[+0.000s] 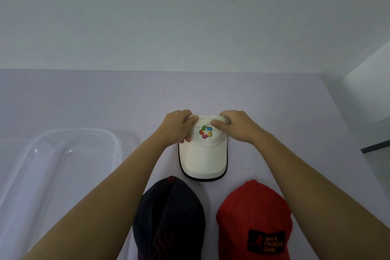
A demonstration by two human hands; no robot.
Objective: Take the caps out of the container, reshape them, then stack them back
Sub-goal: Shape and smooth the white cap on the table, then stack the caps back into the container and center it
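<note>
Surface (pixel 84 101) in pale lilac fills the lower half of the head view and runs back to a plain whitish wall (pixel 190 17), meeting it in a straight line; at the far right a white panel (pixel 369 65) stands at an angle to the wall, and below it a thin dark edge (pixel 375 146) juts in from the frame's side. In the middle of the surface lies the white cap (pixel 203 154), its dark-trimmed brim pointing toward the person and a many-coloured logo (pixel 205 132) on the front of its crown. The left hand (pixel 176 127) grips the crown's left side, fingers curled over the far edge and round the flank. The right hand (pixel 238 126) pinches the crown's upper right, thumb pressed on the front just beside the logo, fingers folded over the back. Nearer the person, just past the brim's tip, sit two more caps side by side and apart: a navy cap (pixel 168 217) on the left and a red cap (pixel 253 213) on the right, the latter bearing a black patch (pixel 266 241) whose lettering is too blurred to read. At the left rests the clear plastic container (pixel 115 140), the surface showing through its walls, well apart from the white cap; the left forearm crosses between it and the navy cap
</note>
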